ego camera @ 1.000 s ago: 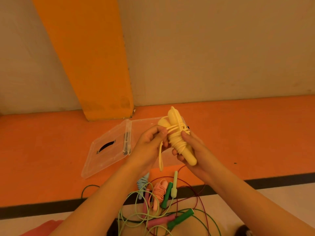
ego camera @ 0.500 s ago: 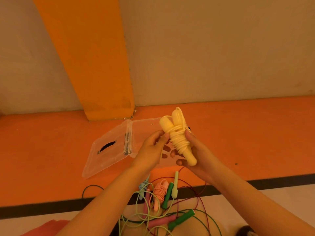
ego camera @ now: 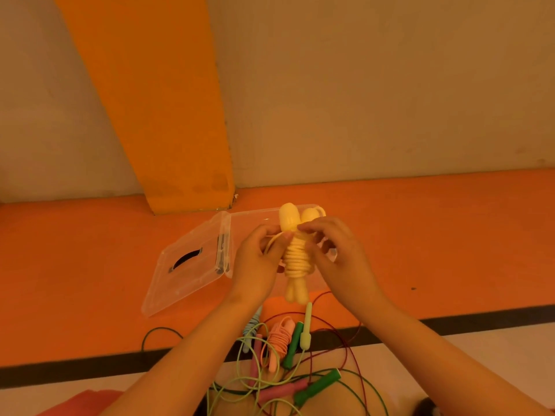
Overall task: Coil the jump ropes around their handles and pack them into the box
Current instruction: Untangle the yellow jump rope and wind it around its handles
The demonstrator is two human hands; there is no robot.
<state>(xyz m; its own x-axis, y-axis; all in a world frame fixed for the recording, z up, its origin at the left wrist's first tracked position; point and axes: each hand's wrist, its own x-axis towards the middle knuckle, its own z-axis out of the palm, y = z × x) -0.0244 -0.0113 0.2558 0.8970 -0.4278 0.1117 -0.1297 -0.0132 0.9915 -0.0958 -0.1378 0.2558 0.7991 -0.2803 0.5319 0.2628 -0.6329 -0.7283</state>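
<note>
Yellow jump rope (ego camera: 295,261), coiled round its handles, is gripped by your left hand (ego camera: 258,265) and right hand (ego camera: 338,253) in front of the box (ego camera: 258,217).

We see the yellow jump rope (ego camera: 295,259), cord wound tight round its paired handles, held upright before the open clear box (ego camera: 255,220), its lid (ego camera: 192,265) lying left; green, pink and pale loose ropes (ego camera: 288,370) tangle nearer.

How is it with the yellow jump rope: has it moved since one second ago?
Yes. The yellow jump rope turned from tilted to nearly upright; its lower end swung left, toward the clear lid on the floor.
</note>
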